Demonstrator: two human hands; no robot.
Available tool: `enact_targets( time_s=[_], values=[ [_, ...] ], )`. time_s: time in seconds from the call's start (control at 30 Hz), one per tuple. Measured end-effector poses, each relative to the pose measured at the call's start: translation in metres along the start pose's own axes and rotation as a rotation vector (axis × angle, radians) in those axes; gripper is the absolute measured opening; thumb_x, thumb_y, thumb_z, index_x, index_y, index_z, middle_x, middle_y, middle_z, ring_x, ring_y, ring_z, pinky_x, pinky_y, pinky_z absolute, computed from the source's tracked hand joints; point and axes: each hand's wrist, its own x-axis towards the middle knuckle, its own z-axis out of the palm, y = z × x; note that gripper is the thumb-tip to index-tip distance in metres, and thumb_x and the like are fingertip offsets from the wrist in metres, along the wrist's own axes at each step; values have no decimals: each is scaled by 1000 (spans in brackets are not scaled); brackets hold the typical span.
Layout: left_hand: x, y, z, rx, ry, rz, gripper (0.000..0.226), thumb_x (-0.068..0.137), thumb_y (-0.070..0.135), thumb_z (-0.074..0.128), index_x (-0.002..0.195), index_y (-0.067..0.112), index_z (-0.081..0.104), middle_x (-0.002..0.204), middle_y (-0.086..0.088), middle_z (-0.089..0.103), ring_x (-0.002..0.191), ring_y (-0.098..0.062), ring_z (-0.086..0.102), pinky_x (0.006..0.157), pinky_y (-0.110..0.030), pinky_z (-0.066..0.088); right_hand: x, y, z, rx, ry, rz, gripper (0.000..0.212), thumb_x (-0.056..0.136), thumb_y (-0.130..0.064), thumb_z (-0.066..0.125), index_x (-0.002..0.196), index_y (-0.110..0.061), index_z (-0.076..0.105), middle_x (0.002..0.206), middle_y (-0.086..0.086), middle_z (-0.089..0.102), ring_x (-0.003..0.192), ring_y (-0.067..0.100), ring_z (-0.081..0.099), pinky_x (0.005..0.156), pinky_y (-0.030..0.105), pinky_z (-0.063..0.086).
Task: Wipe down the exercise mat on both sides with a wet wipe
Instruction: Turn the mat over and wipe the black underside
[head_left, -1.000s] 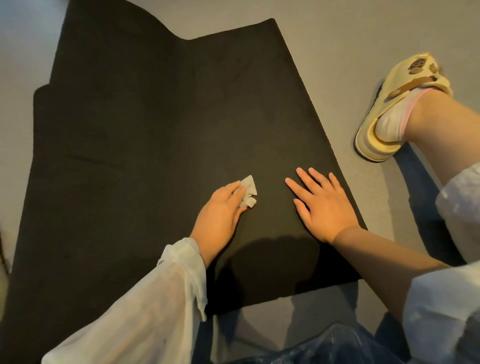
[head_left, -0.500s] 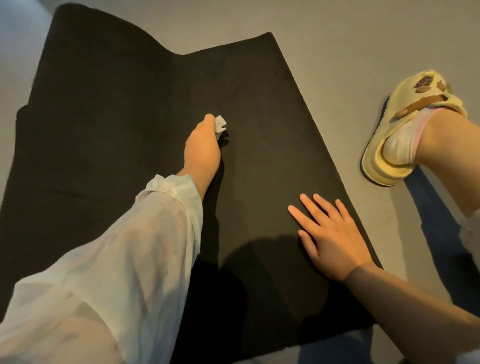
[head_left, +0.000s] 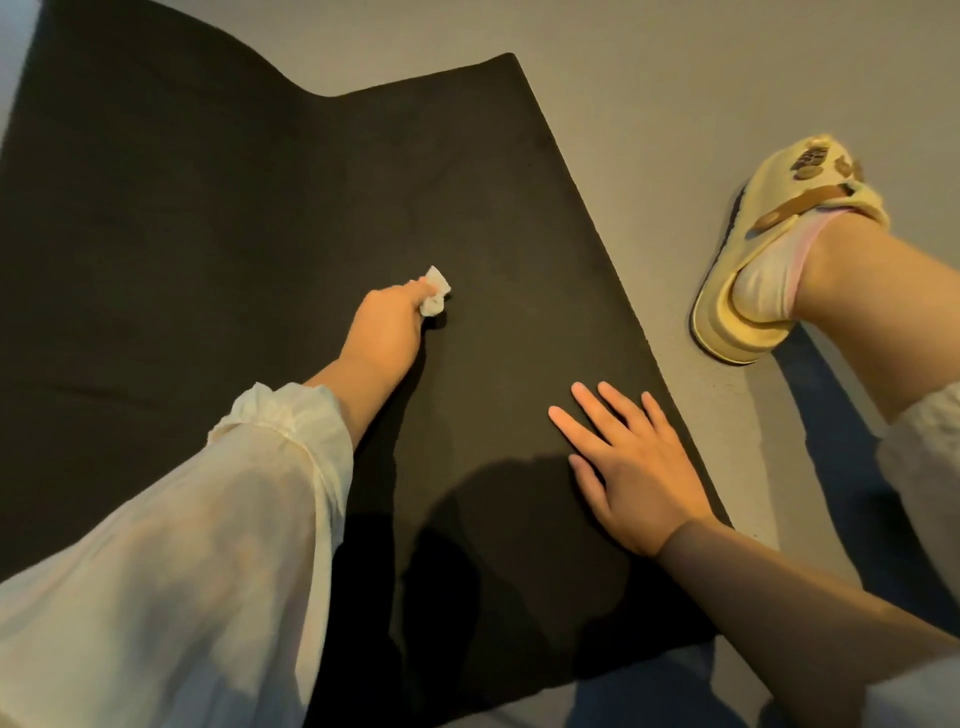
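Left hand (head_left: 387, 327) reaches far, fingers curled in a grip — right hand (head_left: 631, 470) lies flat, fingers spread.

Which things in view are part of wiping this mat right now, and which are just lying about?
Part of the job:
- black exercise mat, spread on the floor
- crumpled wet wipe, on the mat
- left hand, gripping the wipe
- right hand, flat on the mat near its right edge

Not part of it:
- yellow clog on the person's foot, on the grey floor beside the mat

Matt, faintly napped black mat (head_left: 218, 249); crumpled, perhaps paper wipe (head_left: 434, 299); sheer cloth sleeve (head_left: 171, 561).
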Motion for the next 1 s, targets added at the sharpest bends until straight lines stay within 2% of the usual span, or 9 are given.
enact_targets(
  time_s=[0.23, 0.43, 0.5, 0.57, 0.63, 0.73, 0.83, 0.9, 1.0],
  values=[
    [-102, 17, 22, 12, -204, 180, 48, 92, -5, 41, 137, 9, 47, 143, -6, 45, 127, -18, 39, 102, -30, 31, 4, 1, 3, -46, -43, -1, 52, 95, -44, 22, 147, -37, 22, 156, -3, 21, 144, 23, 16, 114, 43, 0],
    [-201, 44, 45, -141, -359, 319, 34, 92, 23, 52, 124, 16, 59, 138, -1, 50, 131, -8, 39, 109, -23, 26, 2, 0, 4, -42, -16, -9, 51, 96, -41, 24, 147, -36, 23, 157, -2, 20, 145, 21, 13, 116, 44, 4],
    [-219, 59, 40, 101, -435, 388, 50, 89, 39, 55, 128, 8, 56, 139, -10, 49, 135, -8, 35, 107, -9, 9, 1, -1, 2, -42, -15, -5, 50, 97, -41, 24, 147, -36, 23, 157, -3, 19, 145, 21, 12, 116, 45, 5],
    [-237, 67, 40, 16, -729, 300, 55, 98, 23, 43, 145, 5, 24, 156, -14, 15, 144, -14, 9, 93, -1, -23, -1, -3, 0, -49, -28, 4, 49, 99, -40, 25, 148, -35, 22, 157, -3, 17, 145, 21, 11, 117, 44, 4],
    [-248, 72, 39, -86, -888, 288, 55, 99, 9, 37, 148, 10, 13, 158, -6, 2, 145, -14, -1, 94, -3, -25, -3, -3, -2, -59, -47, -9, 48, 100, -39, 25, 148, -34, 22, 157, -3, 18, 145, 21, 11, 117, 43, 5],
    [-251, 67, 28, -342, -659, 305, 45, 96, 5, 43, 140, 14, 41, 147, -7, 38, 133, -3, 26, 106, -9, 9, -6, 4, -11, -33, -19, -75, 43, 100, -37, 31, 142, -30, 40, 152, -1, 33, 140, 24, 27, 115, 39, 16],
    [-226, 69, 18, -523, -350, 171, 33, 91, 1, 50, 110, 22, 67, 111, -3, 65, 102, 7, 53, 91, -10, 42, -10, 24, -20, -17, 37, -67, 41, 99, -37, 36, 136, -27, 49, 148, 2, 40, 135, 26, 35, 111, 38, 23],
    [-200, 69, 17, -640, -259, 6, 48, 92, -6, 44, 96, 38, 64, 103, 8, 63, 94, 3, 60, 81, -15, 51, -14, 41, -20, -49, -7, -10, 47, 99, -42, 29, 143, -30, 37, 153, 1, 29, 140, 25, 25, 114, 40, 15],
    [-154, 68, 12, -574, -51, -90, 37, 94, 0, 45, 98, 29, 67, 100, 15, 63, 98, -7, 60, 87, -6, 41, -23, 57, -6, -61, -110, 19, 53, 98, -48, 19, 149, -38, 7, 159, -3, 5, 146, 19, 3, 116, 39, -2]
  ],
)
